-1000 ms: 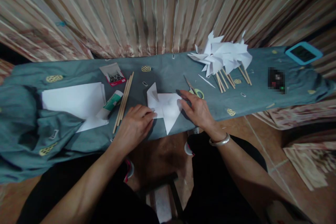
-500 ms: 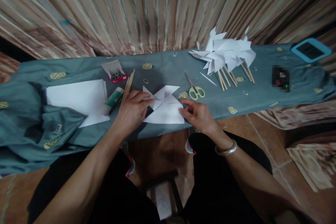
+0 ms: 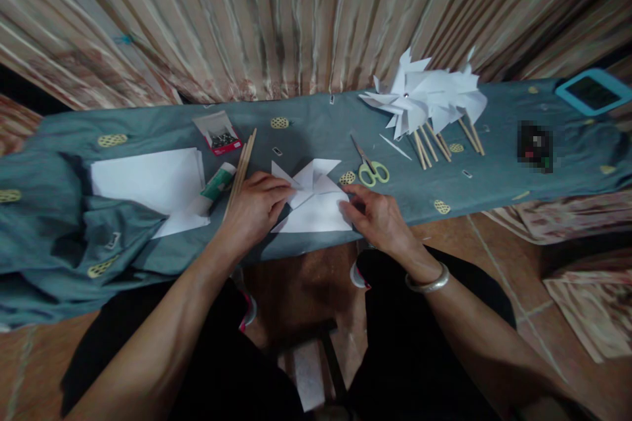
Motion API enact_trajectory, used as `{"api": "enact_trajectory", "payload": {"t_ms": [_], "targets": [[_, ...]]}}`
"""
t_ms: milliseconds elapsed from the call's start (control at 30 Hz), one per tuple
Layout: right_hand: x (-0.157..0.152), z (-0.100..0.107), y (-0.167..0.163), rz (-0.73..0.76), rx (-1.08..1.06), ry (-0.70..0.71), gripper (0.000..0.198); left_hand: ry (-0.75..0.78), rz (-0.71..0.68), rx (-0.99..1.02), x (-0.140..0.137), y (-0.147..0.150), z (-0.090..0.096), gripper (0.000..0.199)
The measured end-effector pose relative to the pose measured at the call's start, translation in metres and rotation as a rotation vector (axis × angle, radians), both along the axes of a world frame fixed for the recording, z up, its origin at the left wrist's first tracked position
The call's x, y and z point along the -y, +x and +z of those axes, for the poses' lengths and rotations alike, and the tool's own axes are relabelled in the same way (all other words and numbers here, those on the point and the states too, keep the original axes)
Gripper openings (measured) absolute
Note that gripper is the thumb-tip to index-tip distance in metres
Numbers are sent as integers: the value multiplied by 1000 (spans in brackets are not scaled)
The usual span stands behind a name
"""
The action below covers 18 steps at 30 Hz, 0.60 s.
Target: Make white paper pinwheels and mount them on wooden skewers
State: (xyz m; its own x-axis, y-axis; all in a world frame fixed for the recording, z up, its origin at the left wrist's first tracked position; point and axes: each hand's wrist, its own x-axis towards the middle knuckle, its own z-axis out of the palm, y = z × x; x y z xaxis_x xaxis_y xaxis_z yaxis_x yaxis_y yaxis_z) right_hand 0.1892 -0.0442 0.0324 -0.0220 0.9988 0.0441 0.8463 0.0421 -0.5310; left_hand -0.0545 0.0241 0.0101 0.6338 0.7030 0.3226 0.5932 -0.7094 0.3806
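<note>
Centrally, a folded white paper pinwheel [image 3: 316,212] lies on the teal tablecloth [image 3: 316,120] between both grips: left hand [image 3: 254,207] pinching its left blade, right hand [image 3: 379,217] with thumb and forefinger at its right edge, cannot tell if holding. Wooden sticks [image 3: 242,168] just beside left hand; green-handled scissors [image 3: 373,169] just beyond right, stick-mounted pinwheels [image 3: 419,93] farther off.

No text, brand or number can be read. Small framed labels [image 3: 113,241] are seen on the blue-green cloth [image 3: 316,135], and pale marks on the red box [image 3: 228,147] and the green-and-white tube [image 3: 218,183], all too blurred to be deciphered.
</note>
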Motion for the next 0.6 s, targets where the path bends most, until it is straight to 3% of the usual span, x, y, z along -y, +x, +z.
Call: {"api": "enact_trajectory", "payload": {"t_ms": [600], "targets": [[1, 2, 0, 18, 39, 20, 35, 0, 0, -73, 1, 5, 2, 25]]}}
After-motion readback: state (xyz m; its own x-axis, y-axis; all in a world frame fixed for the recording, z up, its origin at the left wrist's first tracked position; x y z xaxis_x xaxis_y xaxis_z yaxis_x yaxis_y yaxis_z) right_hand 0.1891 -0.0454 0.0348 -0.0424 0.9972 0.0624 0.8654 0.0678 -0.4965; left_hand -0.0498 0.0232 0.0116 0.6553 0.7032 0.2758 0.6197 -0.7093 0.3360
